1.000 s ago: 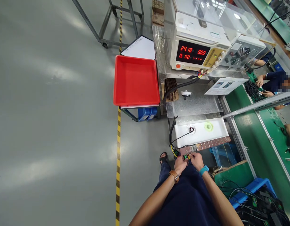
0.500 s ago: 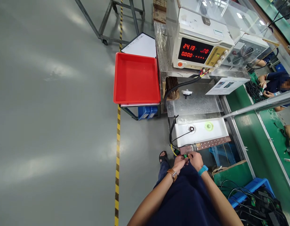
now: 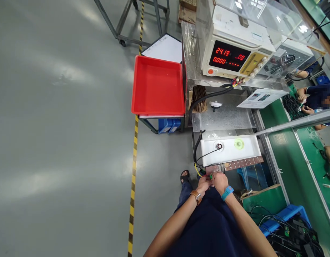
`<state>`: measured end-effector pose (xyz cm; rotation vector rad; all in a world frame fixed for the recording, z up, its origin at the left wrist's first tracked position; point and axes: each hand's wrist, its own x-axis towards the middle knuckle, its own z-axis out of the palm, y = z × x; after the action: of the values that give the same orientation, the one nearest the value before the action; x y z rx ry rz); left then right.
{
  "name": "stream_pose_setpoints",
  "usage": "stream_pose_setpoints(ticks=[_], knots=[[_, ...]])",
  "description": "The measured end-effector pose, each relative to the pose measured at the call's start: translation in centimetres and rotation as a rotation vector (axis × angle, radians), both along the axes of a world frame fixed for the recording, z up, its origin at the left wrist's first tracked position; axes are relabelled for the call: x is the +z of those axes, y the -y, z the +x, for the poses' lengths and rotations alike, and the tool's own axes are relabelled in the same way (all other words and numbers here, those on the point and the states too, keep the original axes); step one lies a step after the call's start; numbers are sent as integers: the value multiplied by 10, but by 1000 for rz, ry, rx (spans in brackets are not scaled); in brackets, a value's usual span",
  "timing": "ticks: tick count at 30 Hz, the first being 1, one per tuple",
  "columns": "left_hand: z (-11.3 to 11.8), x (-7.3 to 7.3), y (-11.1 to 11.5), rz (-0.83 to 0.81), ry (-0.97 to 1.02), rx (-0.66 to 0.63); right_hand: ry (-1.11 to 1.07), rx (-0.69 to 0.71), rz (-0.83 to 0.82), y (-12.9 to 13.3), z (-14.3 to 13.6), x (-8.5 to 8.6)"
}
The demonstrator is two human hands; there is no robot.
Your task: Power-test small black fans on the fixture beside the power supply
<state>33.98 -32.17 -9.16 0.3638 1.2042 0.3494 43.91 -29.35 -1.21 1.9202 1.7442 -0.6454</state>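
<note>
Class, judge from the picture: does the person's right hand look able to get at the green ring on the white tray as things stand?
Probably yes. The right hand sits by the copper strip at the white tray, and nothing covers the green ring.

Both arms stretch forward and down, bare, elbows a bit bent. Forearms come closer toward wrists. Left hand [image 3: 203,184] and right hand [image 3: 220,180] meet low in front of body, side by side, touching. Fingers of both curl in, tips pinched together at same small spot. Brown band on left wrist, teal band on right wrist. Backs of hands face up.
</note>
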Motion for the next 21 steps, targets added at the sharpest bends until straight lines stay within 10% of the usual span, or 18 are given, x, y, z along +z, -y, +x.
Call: stream_pose_setpoints(ticks=[21], knots=[[-11,5,-5,154,-128,-211,-168,-173,80,13,-1,6]])
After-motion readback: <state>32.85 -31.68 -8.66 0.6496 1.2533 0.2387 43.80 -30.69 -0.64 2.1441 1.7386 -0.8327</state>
